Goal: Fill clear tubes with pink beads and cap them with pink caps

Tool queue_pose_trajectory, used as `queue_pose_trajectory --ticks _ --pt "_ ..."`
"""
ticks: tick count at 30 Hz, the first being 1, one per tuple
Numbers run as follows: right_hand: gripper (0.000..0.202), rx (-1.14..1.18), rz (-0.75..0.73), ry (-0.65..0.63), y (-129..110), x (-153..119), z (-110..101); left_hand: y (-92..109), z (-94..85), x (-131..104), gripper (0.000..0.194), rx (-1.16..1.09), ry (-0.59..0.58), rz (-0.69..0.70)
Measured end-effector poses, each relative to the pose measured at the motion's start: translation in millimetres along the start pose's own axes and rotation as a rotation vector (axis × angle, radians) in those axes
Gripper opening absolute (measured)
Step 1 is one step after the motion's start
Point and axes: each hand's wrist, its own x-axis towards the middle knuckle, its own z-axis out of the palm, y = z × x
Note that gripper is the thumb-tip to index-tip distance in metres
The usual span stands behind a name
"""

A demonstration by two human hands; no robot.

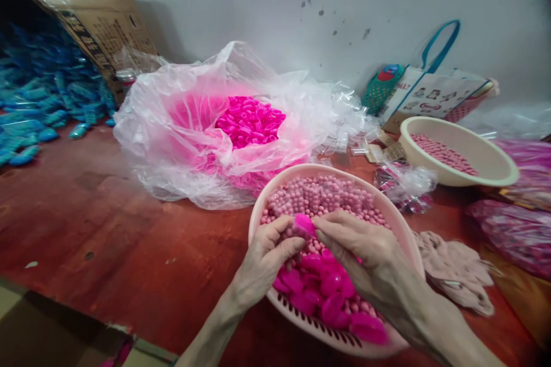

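A small bright pink plastic piece is held between both hands above a basket. My left hand pinches it from the left with thumb and fingers. From the right, the fingertips of my right hand close on its other end. Below them is a pale pink plastic basket with slots in its side. Pink beads fill its far part, some of them seemingly under clear plastic. More bright pink plastic pieces lie heaped in the near part, partly hidden by my right hand.
Behind the basket stands a clear plastic bag of small pink parts. Blue wrapped pieces spill beside a cardboard box at left. At right are a cream bowl of beads, a beige cloth and a printed bag.
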Motion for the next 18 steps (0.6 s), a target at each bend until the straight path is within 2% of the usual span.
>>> queue_pose_trajectory --ticks 3,7,12,15,18 --pt "0.033 0.052 0.008 0.045 2.8 -0.8 3.6 1.2 -0.7 -0.9 0.018 0.029 -0.014 -0.02" --pt "0.036 -0.089 -0.027 0.124 1.5 -6.3 10.7 1.6 -1.3 -1.5 0.019 0.008 -0.028 -0.037" --pt "0.044 -0.195 -0.134 0.073 0.5 -11.6 10.0 2.0 -1.0 -0.3 0.016 -0.067 -0.009 -0.048" --pt "0.042 -0.282 -0.182 0.105 -1.0 -9.7 12.6 1.3 -0.8 -0.4 0.016 -0.057 -0.014 -0.039" --pt "0.037 -0.235 -0.187 0.145 -0.8 -5.2 17.3 -0.7 -0.8 -1.8 0.018 -0.054 -0.011 -0.024"
